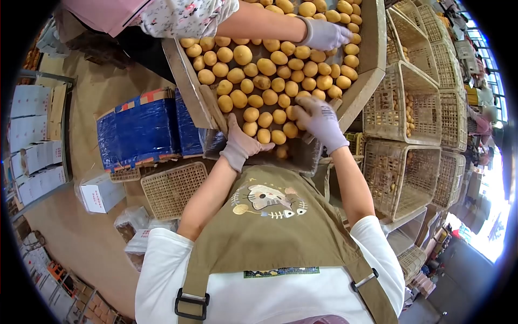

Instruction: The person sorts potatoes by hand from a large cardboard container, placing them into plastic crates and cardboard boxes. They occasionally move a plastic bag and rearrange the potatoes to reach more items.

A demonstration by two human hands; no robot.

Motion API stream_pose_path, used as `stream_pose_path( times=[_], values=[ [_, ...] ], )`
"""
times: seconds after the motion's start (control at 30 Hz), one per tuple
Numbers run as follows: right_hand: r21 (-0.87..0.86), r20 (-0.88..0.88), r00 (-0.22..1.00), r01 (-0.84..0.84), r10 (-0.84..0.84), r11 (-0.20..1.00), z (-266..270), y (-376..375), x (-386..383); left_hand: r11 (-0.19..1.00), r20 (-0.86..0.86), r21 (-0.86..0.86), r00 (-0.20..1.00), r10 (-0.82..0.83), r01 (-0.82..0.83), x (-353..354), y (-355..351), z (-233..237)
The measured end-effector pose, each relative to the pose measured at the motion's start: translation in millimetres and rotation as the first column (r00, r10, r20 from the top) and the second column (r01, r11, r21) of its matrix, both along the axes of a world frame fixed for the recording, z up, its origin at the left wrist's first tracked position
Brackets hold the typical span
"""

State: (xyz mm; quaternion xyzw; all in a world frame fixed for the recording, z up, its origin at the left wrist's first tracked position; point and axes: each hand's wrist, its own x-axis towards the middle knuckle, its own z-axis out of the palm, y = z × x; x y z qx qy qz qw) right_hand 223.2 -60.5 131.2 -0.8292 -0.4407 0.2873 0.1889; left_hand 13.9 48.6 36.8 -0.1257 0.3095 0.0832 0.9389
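Many round yellow potatoes [266, 67] lie in a sloping tray with wooden sides [360, 96], which narrows toward me. At its narrow end, my left hand [240, 143], in a pale glove, rests beside the lowest potatoes with its thumb and fingers apart. Opposite it, my gloved right hand [322, 122] reaches over the right edge of the row, fingers spread and touching potatoes. Neither hand is closed around one. Below the tray's mouth sits a container with a clear plastic liner [308, 157], partly hidden by my hands and apron; a few potatoes show at its opening.
A co-worker's gloved hand [326, 35] reaches across the tray's far part. Stacked plastic crates [402, 102], some holding potatoes, stand at right. At left are a blue-wrapped box [137, 132], an upturned-looking crate [174, 189] and a white carton [101, 193].
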Motion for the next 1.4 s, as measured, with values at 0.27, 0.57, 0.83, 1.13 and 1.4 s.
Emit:
stream_pose_path(
  times=[0.27, 0.57, 0.83, 1.13, 1.4],
  values=[
    [0.245, 0.438, 0.871, 0.122, -0.222, 0.962, -14.5, 24.0, 6.5, 0.994, -0.012, 0.108, 1.000, -0.016, 0.017, 4.5, 6.4, -13.0],
    [-0.293, 0.337, 0.915, -0.119, 0.220, 0.949, -23.8, 11.4, -30.6, 0.676, -0.072, 0.714, 0.980, -0.186, 0.181, -2.3, 5.5, -16.9],
    [-0.268, 0.368, 0.898, -0.145, 0.240, 0.952, -21.2, 9.8, -28.2, 0.272, -0.581, 0.692, 0.740, -0.339, 0.668, 0.0, 7.2, 29.9],
    [-0.108, 0.380, 0.918, -0.073, 0.109, 0.991, -3.8, 23.5, 23.3, 0.714, -0.062, 0.686, 0.988, -0.139, 0.143, -11.3, 2.4, 21.4],
    [-0.315, 0.396, 0.894, -0.084, 0.211, 0.945, -21.2, 25.1, -11.7, 0.996, 0.052, 0.080, 0.998, -0.030, 0.025, 4.8, 17.0, 14.7]
  ],
)
